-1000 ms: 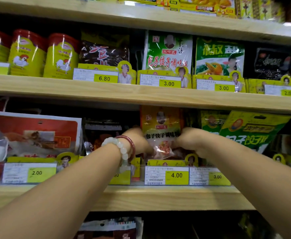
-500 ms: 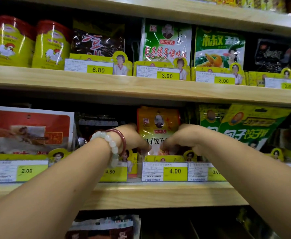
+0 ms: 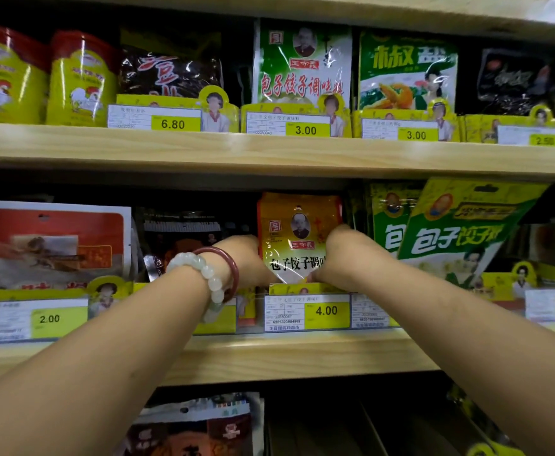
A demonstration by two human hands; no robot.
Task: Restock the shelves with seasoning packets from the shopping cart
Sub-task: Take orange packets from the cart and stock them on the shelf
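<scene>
Since the earlier frame, both hands sit lower on the packet, so its portrait panel and red logo now show fully above them. The left hand (image 3: 248,260) grips the left edge of the glossy yellow-orange plastic seasoning packet (image 3: 297,232), fingers curled behind it and out of sight. The right hand (image 3: 342,255) grips the right edge and lower right corner, fingers curled over the black printed characters. The left wrist carries a pale green bead bracelet (image 3: 204,274) and a smooth dark red bangle (image 3: 228,268).

The packet is a flat rectangular pouch. It stands upright with its long axis vertical, printed face toward the camera, top seal up. Its lower edge sits behind the yellow card price-tag holder (image 3: 305,307) marked 4.00, on the middle pale wooden shelf (image 3: 302,357).

Just right of the packet stand green-and-yellow glossy pouches (image 3: 460,235), the front one tilted with its top leaning right. To the left sit a dark crinkled packet (image 3: 181,238) and a flat red-and-white bag (image 3: 52,245) behind a 2.00 tag.

On the upper wooden shelf (image 3: 269,153) stand yellow cylindrical tins with red lids (image 3: 79,80), a dark shiny bag (image 3: 171,74), a green-and-white pouch (image 3: 302,64), and a green pouch (image 3: 407,74). More bags (image 3: 197,426) lie below the middle shelf.
</scene>
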